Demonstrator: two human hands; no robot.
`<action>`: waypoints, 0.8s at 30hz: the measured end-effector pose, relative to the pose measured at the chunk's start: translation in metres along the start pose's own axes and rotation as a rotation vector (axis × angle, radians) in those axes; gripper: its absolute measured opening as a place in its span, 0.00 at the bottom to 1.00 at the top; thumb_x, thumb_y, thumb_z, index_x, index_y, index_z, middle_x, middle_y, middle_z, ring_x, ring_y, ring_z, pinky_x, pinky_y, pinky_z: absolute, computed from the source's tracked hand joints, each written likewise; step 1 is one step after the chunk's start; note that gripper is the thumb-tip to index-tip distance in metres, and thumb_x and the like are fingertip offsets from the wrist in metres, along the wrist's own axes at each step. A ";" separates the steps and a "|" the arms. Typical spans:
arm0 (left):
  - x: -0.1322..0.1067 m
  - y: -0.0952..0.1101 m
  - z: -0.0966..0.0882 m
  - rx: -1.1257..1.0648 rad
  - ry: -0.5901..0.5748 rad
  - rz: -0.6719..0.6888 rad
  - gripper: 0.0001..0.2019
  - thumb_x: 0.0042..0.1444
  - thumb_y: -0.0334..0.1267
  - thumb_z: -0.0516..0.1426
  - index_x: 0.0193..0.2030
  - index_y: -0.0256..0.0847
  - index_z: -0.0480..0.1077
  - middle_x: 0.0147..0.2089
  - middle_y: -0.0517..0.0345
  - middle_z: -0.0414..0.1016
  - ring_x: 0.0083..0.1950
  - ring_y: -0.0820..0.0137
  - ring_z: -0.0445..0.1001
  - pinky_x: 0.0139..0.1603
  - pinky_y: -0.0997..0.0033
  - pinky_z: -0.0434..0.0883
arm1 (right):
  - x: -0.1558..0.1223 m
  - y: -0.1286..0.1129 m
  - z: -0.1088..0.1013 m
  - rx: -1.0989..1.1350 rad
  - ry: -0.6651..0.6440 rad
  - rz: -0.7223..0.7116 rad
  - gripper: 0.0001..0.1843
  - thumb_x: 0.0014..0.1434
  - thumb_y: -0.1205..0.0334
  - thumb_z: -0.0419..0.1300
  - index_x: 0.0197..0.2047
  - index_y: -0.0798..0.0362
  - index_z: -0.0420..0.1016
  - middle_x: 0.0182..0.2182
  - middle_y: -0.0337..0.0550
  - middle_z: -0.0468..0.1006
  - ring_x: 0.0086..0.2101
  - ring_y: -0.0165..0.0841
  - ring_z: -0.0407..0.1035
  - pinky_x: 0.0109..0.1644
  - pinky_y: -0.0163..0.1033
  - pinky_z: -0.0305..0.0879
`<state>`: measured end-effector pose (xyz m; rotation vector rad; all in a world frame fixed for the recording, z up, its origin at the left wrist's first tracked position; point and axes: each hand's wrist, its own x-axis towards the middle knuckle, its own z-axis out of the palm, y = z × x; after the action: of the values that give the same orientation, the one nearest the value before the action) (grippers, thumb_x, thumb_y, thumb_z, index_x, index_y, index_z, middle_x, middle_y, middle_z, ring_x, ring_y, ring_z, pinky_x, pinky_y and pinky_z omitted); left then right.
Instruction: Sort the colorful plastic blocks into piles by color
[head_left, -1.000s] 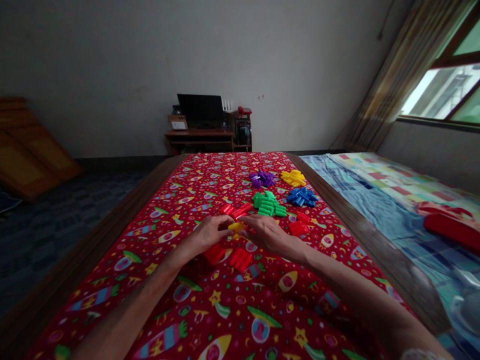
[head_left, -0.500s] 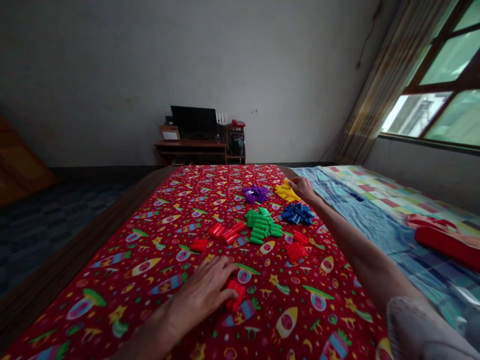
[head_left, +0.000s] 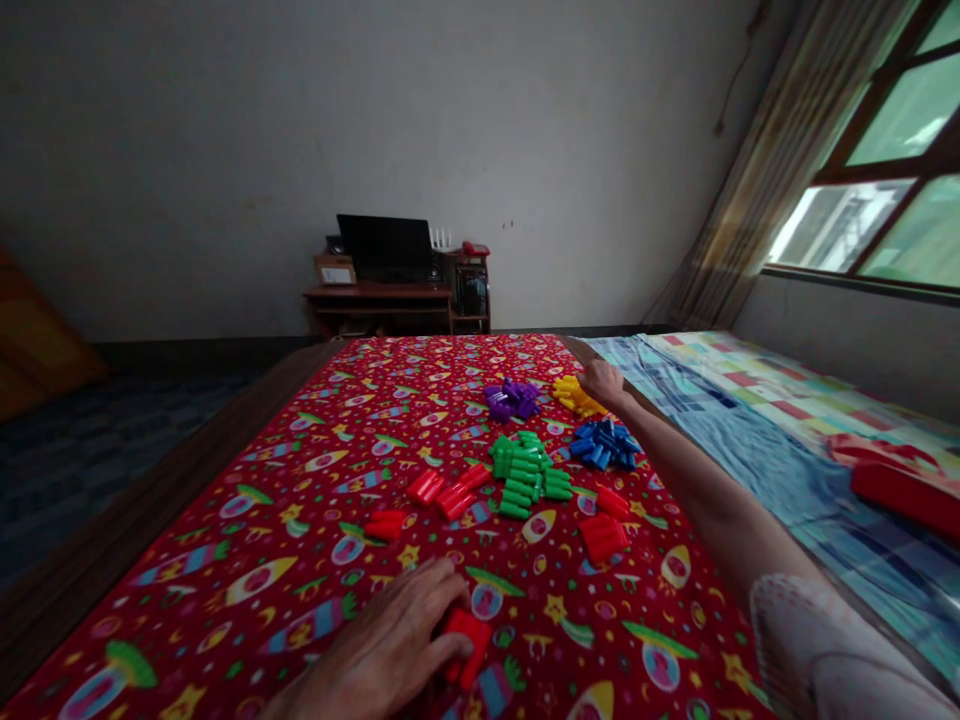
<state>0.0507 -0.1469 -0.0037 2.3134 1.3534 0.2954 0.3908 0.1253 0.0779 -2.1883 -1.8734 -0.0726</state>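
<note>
My left hand (head_left: 405, 635) rests low on the red cloth, its thumb and fingers closed around a red ridged plastic block (head_left: 471, 640). Farther off, my right hand (head_left: 602, 382) is closed at the right side of a pile of yellow blocks (head_left: 572, 393); what its fingers grip is hidden. Left of that pile lie purple blocks (head_left: 512, 399), and nearer to me are blue blocks (head_left: 604, 444). Green blocks (head_left: 521, 470) form a heap in the middle. Loose red blocks lie on both sides of it, among them one at the left (head_left: 385, 525) and one at the right (head_left: 603, 538).
A red patterned cloth (head_left: 285, 480) covers the surface under the blocks. To the right is bedding (head_left: 750, 400) with a red item (head_left: 904, 495) on it. Against the far wall stands a desk (head_left: 379, 293) with a monitor (head_left: 384, 247) and a cardboard box (head_left: 334, 270).
The camera has shifted slightly, so the blocks and the left hand appear lower. The left hand stays at the red block and the right hand stays by the yellow pile.
</note>
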 end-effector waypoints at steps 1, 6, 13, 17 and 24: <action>0.001 0.003 -0.002 -0.004 -0.013 -0.013 0.14 0.58 0.48 0.56 0.50 0.52 0.71 0.59 0.57 0.71 0.60 0.60 0.68 0.62 0.64 0.66 | -0.002 0.000 -0.003 -0.001 0.009 -0.007 0.20 0.63 0.61 0.49 0.50 0.62 0.76 0.47 0.63 0.76 0.48 0.48 0.71 0.47 0.43 0.65; 0.008 0.018 -0.023 0.000 -0.118 -0.077 0.08 0.55 0.42 0.54 0.40 0.46 0.70 0.47 0.57 0.75 0.49 0.64 0.72 0.50 0.69 0.69 | -0.016 -0.002 -0.026 0.031 0.052 -0.086 0.19 0.63 0.58 0.49 0.40 0.57 0.80 0.38 0.55 0.80 0.41 0.41 0.73 0.39 0.37 0.62; 0.026 0.005 -0.049 -0.057 -0.066 -0.183 0.08 0.48 0.44 0.57 0.30 0.41 0.69 0.30 0.60 0.73 0.33 0.67 0.72 0.33 0.72 0.65 | -0.118 -0.046 -0.043 0.446 -0.017 -0.577 0.20 0.62 0.59 0.49 0.27 0.59 0.77 0.20 0.38 0.69 0.23 0.26 0.60 0.28 0.32 0.50; 0.037 0.005 -0.053 -0.261 0.110 -0.182 0.14 0.49 0.49 0.57 0.32 0.39 0.71 0.31 0.58 0.76 0.34 0.65 0.74 0.35 0.71 0.68 | -0.208 -0.086 -0.023 0.643 -0.352 -1.014 0.16 0.64 0.55 0.53 0.36 0.57 0.77 0.24 0.36 0.72 0.23 0.24 0.58 0.28 0.30 0.52; 0.014 0.006 -0.072 0.025 -0.030 -0.155 0.14 0.52 0.44 0.56 0.42 0.41 0.74 0.44 0.52 0.79 0.46 0.60 0.75 0.47 0.66 0.69 | -0.240 -0.072 -0.014 0.505 -0.168 -0.895 0.10 0.62 0.63 0.56 0.36 0.55 0.78 0.22 0.39 0.73 0.22 0.25 0.60 0.27 0.31 0.51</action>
<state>0.0340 -0.1181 0.0621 2.2083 1.5189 0.1951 0.2822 -0.0994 0.0540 -0.9577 -2.4671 0.3815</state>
